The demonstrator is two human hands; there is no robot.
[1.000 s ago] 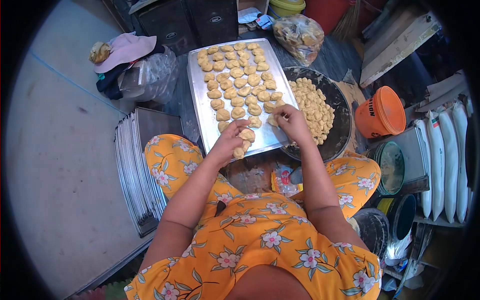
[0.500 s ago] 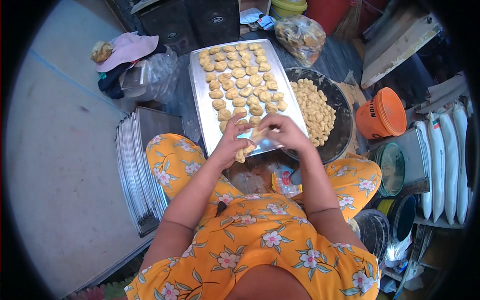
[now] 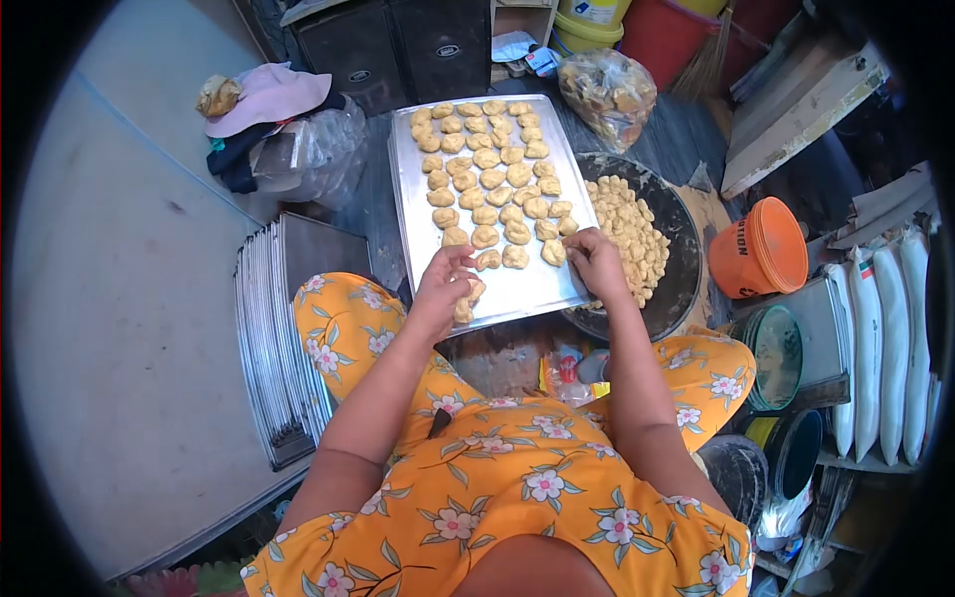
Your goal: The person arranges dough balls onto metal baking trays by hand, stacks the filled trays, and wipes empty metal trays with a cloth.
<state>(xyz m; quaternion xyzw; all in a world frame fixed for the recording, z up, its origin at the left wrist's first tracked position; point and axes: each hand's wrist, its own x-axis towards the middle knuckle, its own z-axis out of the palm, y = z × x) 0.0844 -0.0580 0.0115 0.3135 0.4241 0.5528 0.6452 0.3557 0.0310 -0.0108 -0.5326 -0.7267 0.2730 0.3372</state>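
Note:
Rows of dough lumps point(image 3: 492, 179) lie on a silver metal tray point(image 3: 537, 296) in front of me. My left hand point(image 3: 443, 289) is at the tray's near left corner, its fingers curled round some dough pieces point(image 3: 469, 298). At the tray's right edge is my right hand point(image 3: 599, 264), its fingertips beside a dough lump point(image 3: 553, 252) in the nearest row; whether they touch it is unclear. Right of the tray, partly beneath its edge, a black round basin point(image 3: 679, 289) holds a heap of smaller dough pieces point(image 3: 632, 234).
An orange bucket point(image 3: 756, 249) stands right of the basin, near long white packs point(image 3: 865, 338). Stacked metal trays point(image 3: 284, 338) stand at the left. Behind the tray are black boxes point(image 3: 398, 50) and a filled plastic bag point(image 3: 609, 95).
My hands came together over the tray's near edge, then moved apart. Another lump now sits in the nearest row beside my right hand. The view has tilted slightly.

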